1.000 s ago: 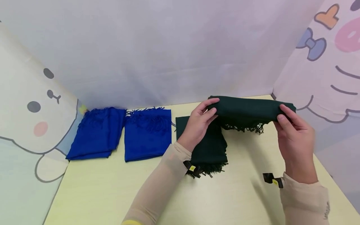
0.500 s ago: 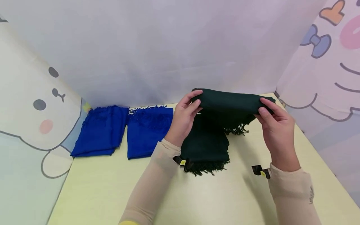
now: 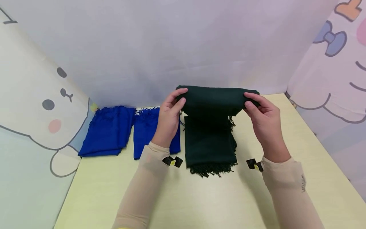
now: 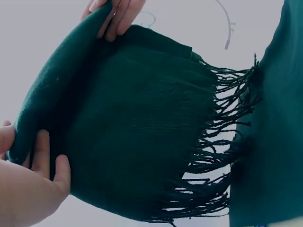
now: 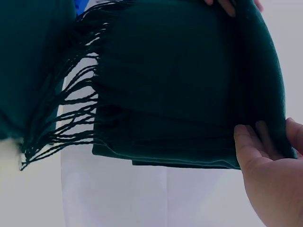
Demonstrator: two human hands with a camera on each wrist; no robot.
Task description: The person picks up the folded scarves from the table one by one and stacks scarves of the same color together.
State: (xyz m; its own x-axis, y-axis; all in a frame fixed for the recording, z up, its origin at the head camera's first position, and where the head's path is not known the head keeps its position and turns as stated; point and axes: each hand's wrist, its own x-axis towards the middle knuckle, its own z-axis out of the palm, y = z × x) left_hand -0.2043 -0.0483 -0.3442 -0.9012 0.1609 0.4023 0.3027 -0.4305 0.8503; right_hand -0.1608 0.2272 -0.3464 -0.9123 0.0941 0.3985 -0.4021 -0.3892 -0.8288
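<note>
A folded dark green fringed scarf [image 3: 214,100] hangs raised between both hands. My left hand [image 3: 168,117] pinches its left end, thumb in front and fingers behind. At the opposite end, my right hand [image 3: 264,122] grips the cloth the same way. Both wrist views show the fringe dangling from the lower edge; in the left wrist view the left hand's fingers [image 4: 42,151] curl under the fold. Below lies another folded dark green scarf [image 3: 210,146], flat on the table, its fringe toward the front. The raised scarf hangs over its back part; whether they touch I cannot tell.
Two folded blue fringed scarves lie to the left on the pale yellow table [image 3: 200,206]: one far left [image 3: 107,132], and another blue scarf [image 3: 143,133] partly behind the left hand. A pale curtain [image 3: 183,41] with cartoon figures closes off the back and sides.
Both hands have carried the raised green scarf leftward, from the right of the lying green scarf to above its back part. The hold on both ends stays the same.
</note>
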